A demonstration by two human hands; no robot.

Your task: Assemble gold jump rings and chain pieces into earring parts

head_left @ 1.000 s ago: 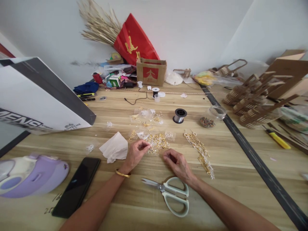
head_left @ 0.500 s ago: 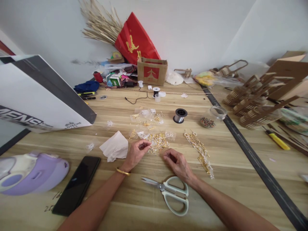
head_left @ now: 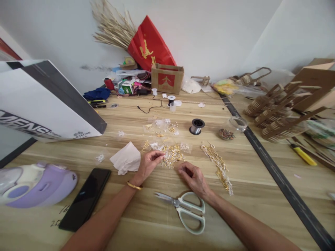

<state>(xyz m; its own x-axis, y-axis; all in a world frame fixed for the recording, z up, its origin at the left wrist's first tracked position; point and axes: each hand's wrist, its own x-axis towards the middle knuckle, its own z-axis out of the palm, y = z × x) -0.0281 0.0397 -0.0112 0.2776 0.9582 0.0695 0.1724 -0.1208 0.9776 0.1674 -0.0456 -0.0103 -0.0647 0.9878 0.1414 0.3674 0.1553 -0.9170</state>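
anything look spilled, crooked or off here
Two things: the red bag at the back sits at a steep slant, with dry stalks jutting out beside it, and small gold and clear pieces lie loose by the left hand; whether spilled or set out, I can't tell.

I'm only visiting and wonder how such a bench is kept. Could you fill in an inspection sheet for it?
Surface: wood-grain table with a dark strip at the right.
Job's things: heap of small gold and clear pieces; gold and silvery strands; scissors, blades slightly apart.
Clutter: phone, tissue, spool.
Hands: left hand at the heap, fingertips close together; right hand curled nearby; anything held is too small to tell.
Cables: one black cable, loosely curved beyond the heap.
Surroundings: pale wall; red bag and cardboard box at the back.
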